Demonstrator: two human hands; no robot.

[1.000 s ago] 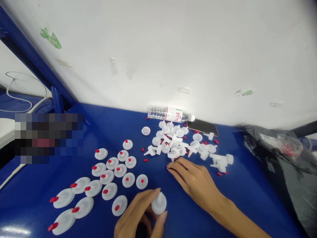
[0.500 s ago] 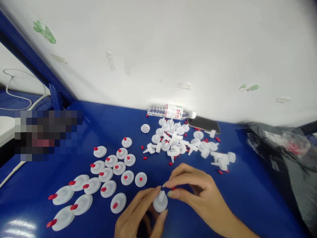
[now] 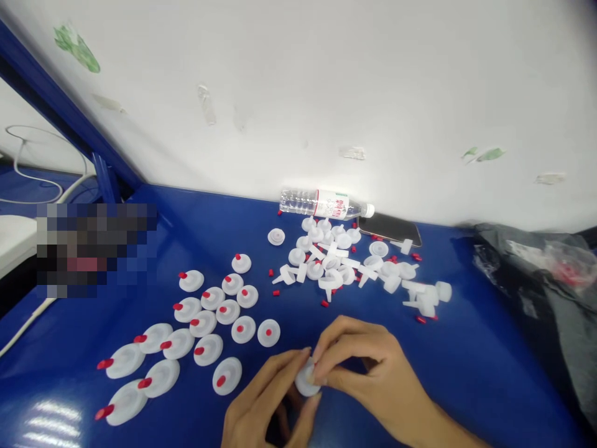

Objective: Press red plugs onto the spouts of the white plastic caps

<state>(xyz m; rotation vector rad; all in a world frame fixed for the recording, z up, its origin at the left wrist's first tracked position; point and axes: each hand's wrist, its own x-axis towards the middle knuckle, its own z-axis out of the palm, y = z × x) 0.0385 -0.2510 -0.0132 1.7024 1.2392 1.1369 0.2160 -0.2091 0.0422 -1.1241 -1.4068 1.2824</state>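
Observation:
Between the thumb and fingers of my left hand [image 3: 273, 398] is a white plastic nozzle cap [image 3: 306, 381], held by its round rim with the spout side up. My right hand [image 3: 359, 367] pinches at the spout, thumb and fingertips pressed together over it. Those fingers hide the small red tip cap that showed in them a moment earlier. To the left stand several white nozzle caps with red tips [image 3: 227, 311], loosely in rows. Beyond my hands lies a heap of bare white nozzle caps [image 3: 331, 261], with loose red tip caps [image 3: 324, 303] scattered around it.
A clear water bottle [image 3: 321, 204] lies against the white wall, beside a dark phone [image 3: 389, 229]. Dark plastic bagging [image 3: 536, 292] covers the right side of the blue table [image 3: 186, 214]. A white cable [image 3: 28, 323] runs along the left edge.
My right hand has moved left and closed the small gap to the spout, bringing the red tip cap onto it. My left hand still holds the nozzle cap. The view has shifted slightly.

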